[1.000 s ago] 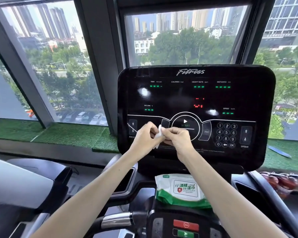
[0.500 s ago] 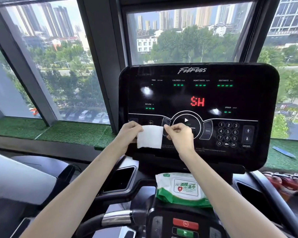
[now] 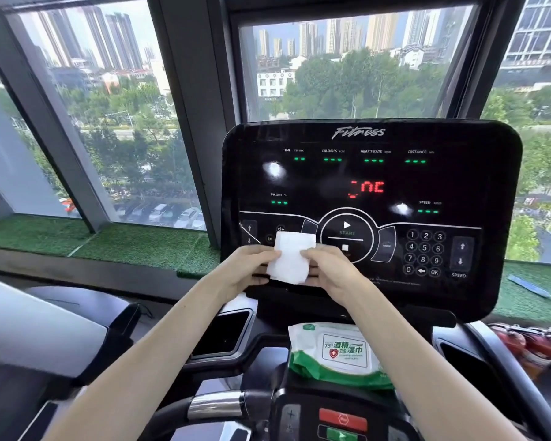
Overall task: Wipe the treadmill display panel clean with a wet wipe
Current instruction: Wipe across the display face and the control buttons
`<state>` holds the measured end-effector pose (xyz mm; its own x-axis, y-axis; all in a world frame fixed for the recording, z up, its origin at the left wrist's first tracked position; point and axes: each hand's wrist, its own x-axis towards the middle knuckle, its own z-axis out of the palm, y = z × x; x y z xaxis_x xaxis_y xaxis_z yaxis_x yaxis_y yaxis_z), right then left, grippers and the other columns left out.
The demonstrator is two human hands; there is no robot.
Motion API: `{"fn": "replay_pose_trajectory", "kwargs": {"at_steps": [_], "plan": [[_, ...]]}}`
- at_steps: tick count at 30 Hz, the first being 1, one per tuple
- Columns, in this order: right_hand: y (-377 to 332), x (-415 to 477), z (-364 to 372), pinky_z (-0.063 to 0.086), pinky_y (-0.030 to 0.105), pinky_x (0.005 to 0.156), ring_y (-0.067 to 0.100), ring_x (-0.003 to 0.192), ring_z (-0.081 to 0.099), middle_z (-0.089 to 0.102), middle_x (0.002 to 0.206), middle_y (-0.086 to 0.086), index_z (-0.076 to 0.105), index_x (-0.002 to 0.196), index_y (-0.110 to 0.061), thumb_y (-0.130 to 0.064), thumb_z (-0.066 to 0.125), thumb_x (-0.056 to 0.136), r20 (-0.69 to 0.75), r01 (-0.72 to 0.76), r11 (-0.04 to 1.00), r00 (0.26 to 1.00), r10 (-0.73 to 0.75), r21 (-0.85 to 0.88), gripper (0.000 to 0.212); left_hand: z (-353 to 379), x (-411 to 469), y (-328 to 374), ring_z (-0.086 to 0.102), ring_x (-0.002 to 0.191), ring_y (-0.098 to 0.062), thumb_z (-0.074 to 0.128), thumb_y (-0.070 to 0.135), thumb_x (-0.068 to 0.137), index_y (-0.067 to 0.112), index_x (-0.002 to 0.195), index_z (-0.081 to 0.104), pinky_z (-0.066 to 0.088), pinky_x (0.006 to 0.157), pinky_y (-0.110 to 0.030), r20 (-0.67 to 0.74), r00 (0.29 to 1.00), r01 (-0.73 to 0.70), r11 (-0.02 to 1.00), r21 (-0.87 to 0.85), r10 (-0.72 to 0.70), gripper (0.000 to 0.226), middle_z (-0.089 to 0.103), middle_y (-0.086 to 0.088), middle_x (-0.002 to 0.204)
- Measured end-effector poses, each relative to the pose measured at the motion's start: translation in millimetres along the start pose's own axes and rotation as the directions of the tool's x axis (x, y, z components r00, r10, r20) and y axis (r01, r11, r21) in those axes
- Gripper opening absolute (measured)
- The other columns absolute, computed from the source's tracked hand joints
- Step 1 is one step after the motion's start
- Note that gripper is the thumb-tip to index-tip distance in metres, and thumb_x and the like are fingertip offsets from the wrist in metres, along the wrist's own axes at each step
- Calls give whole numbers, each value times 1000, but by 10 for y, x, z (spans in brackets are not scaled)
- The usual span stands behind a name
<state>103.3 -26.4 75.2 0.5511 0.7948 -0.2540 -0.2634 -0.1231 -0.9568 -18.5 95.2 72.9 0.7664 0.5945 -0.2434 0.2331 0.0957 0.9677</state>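
The black treadmill display panel stands upright in front of me, lit with green dashes and red characters. A white wet wipe is spread flat as a small rectangle just in front of the panel's lower left, near the incline buttons. My left hand pinches its left edge and my right hand pinches its right edge. Whether the wipe touches the panel I cannot tell.
A green and white wet wipe pack lies on the console ledge below the panel. Red and green buttons sit lower down, with a chrome handlebar to the left. Windows and green turf sills lie behind.
The wipe went from bunched between my fingers to unfolded and stretched flat between both hands. The red readout on the panel changed.
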Motion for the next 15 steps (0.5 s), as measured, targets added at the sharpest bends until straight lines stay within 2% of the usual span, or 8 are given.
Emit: {"fn": "replay_pose_trajectory", "kwargs": {"at_steps": [3,5,8,10,11,13,15], "plan": [[33,-14,1,55,45,79,26,91,64,65,105,13,56,113,-8,-4,43,92,71,20,1000,997,-18,-21,26,2,45,-83,59,79,-19,61,10,87,11,90,69,44,70,-31,72,997,19,989,-144,-8,9,66,-6,84],[48,-20,-10,55,44,75,26,92,64,64,104,12,53,115,-11,0,42,90,86,28,999,996,-26,-24,30,-14,55,-93,58,83,-21,62,5,84,12,90,69,44,72,-32,53,998,-14,990,-138,21,12,66,-7,86],[65,-29,-46,55,39,67,23,82,65,64,94,10,57,99,-12,4,44,88,122,36,999,992,-36,2,23,-39,38,-90,58,76,-17,59,1,83,13,88,69,44,66,-30,52,999,-7,987,-159,16,17,65,-4,80],[82,-42,-78,56,38,71,24,84,66,66,93,11,64,87,-10,5,45,86,185,36,999,982,-35,0,24,-60,7,-89,56,68,-15,53,-3,85,12,83,70,46,61,-27,65,998,-1,984,-179,13,23,64,-3,73],[89,-50,-89,56,40,75,27,89,67,68,97,12,67,87,-7,6,44,85,210,32,999,977,-32,3,27,-82,5,-84,56,66,-14,51,-4,86,12,85,71,48,60,-27,59,998,2,983,-186,9,26,64,-3,72],[94,-55,-92,55,41,79,32,95,66,68,105,15,70,93,-1,6,39,83,222,22,999,975,-28,30,34,-146,24,-91,60,68,-14,50,3,91,14,99,70,52,62,-29,26,1000,13,972,-237,-7,24,64,-4,80],[97,-34,-74,55,39,77,34,98,65,67,110,16,69,98,2,6,36,81,197,34,997,979,-46,64,38,-190,47,-101,63,80,-19,56,25,93,16,111,64,55,68,-34,-11,998,53,939,-340,-60,22,63,-7,94]]}}
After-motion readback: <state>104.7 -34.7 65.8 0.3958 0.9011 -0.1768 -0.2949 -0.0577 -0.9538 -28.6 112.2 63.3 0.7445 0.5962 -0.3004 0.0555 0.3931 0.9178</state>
